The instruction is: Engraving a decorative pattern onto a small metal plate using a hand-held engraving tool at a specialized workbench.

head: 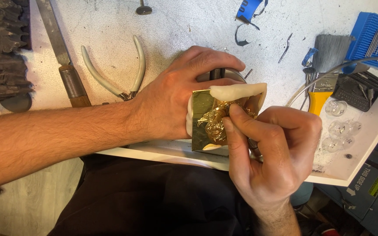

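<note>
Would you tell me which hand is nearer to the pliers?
Left. The left hand lies just right of the pliers, nearly touching them; the right hand sits further right, beyond the gold plate.

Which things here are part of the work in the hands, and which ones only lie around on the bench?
In use:
- gold metal piece, bedded in white putty
- round vise under it
- left hand steadying it
- right hand gripping a tool, mostly hidden

Lying about:
- pliers
- yellow-handled brush
- blue bur tray
- metal file
- clear domes
</note>
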